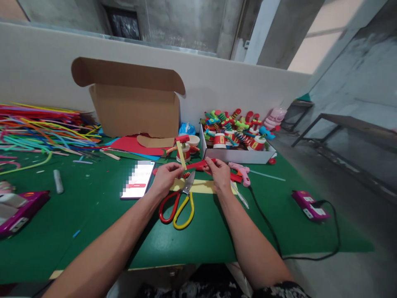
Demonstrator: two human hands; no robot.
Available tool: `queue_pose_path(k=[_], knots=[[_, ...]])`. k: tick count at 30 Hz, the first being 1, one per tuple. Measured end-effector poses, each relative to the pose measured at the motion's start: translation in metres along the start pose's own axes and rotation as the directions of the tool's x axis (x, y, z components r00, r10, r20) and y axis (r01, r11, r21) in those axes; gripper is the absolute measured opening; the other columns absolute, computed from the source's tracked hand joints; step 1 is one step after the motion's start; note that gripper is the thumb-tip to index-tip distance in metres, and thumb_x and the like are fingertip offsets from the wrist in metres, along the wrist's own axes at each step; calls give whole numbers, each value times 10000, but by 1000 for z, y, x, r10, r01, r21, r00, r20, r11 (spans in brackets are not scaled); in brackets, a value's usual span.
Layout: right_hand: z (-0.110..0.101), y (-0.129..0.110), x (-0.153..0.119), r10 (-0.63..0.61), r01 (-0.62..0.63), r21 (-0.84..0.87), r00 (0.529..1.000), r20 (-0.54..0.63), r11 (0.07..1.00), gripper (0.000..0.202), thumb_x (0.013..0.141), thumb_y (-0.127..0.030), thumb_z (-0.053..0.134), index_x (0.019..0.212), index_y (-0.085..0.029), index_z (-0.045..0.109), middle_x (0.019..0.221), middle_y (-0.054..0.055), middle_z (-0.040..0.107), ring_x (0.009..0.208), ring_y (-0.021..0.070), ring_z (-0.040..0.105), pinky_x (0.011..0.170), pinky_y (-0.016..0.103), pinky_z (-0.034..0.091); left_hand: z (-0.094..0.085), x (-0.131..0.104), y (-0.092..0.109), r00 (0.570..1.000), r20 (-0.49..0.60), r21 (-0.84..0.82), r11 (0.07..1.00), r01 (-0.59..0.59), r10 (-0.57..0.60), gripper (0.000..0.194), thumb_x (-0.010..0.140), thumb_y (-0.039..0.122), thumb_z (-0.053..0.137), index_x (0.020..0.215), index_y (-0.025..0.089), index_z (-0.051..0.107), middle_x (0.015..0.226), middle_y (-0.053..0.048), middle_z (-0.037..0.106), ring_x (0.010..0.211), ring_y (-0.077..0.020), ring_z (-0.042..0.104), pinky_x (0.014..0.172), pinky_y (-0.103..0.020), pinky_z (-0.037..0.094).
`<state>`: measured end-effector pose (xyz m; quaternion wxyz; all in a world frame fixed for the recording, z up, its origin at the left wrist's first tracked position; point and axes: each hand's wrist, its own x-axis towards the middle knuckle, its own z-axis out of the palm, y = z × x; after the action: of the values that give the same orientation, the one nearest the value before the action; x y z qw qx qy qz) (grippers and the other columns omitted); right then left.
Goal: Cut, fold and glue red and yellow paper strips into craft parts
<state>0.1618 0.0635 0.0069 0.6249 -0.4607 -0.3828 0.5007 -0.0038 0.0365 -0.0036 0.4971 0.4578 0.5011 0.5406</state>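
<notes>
My left hand pinches a narrow yellow strip that sticks up from its fingertips. In the closed fingers of my right hand is a red paper strip pointing toward the left hand. Below and between the hands lie scissors with one red and one yellow handle, blades a little apart. Their tips rest over a flat yellow paper strip. Just behind the hands stands a small cup figure with coiled arms and a red top. A pink glue gun lies right of my right hand.
A white box of finished cup figures stands behind. An open cardboard box, coloured sheets and many pipe cleaners are at the left. A phone, a glue stick and purple power strips lie about; a black cord trails right.
</notes>
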Motion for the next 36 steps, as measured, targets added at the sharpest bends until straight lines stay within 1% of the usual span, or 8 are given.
queue_pose_path(k=[4,9,10,12,15,21,29,36], knots=[[-10,-7,9,-54,55,22,996,-70,998,267,550,-364,752,666,-152,640,501,-41,588,473,96,550,533,231,475,-1,1,-1,1000,-17,-18,1000,-2,2,279,585,392,741,658,146,632,524,25,536,465,-83,440,465,-214,301],[-22,-12,21,-53,102,204,971,-234,974,224,561,-309,755,634,-158,607,509,-64,567,442,58,502,583,229,501,-2,2,2,1000,-30,-124,992,7,-10,281,567,372,757,647,143,615,502,40,506,448,-66,409,448,-202,286],[-22,-11,21,-8,56,228,978,-209,972,214,567,-296,754,633,-158,604,508,-66,565,439,54,500,579,222,500,-2,2,3,1000,-12,-156,988,7,-9,280,564,365,760,648,143,612,508,39,505,456,-67,414,452,-201,291],[-18,-7,17,125,-107,235,990,-63,966,203,567,-271,757,619,-154,600,516,-57,577,443,52,513,552,204,491,-1,1,4,999,41,-203,979,6,2,271,563,345,766,649,140,611,529,31,517,482,-72,437,474,-205,318],[-4,3,2,290,-321,174,939,185,931,225,539,-244,777,547,-148,574,511,-35,598,465,72,556,550,208,497,2,0,3,994,110,-213,977,-3,27,246,582,324,761,654,137,618,558,18,542,516,-81,466,517,-216,351],[14,13,-21,317,-414,136,836,448,900,236,509,-287,803,604,-145,640,521,-12,627,514,97,591,596,224,501,4,-1,-2,988,146,-183,983,-24,51,228,611,325,742,664,134,630,587,0,586,534,-95,499,548,-227,368],[12,15,-21,310,-397,132,850,426,908,305,485,-305,816,692,-147,658,584,-19,648,529,88,587,621,232,481,5,-3,1,994,93,-101,994,-47,56,245,591,337,748,663,138,624,590,11,592,534,-86,492,533,-205,361],[15,13,-23,301,-367,98,866,400,925,298,474,-320,818,656,-155,649,562,-28,633,524,77,565,622,228,478,7,-7,5,997,52,-45,997,-56,59,306,561,406,751,647,146,615,623,2,605,562,-112,524,552,-223,398]])
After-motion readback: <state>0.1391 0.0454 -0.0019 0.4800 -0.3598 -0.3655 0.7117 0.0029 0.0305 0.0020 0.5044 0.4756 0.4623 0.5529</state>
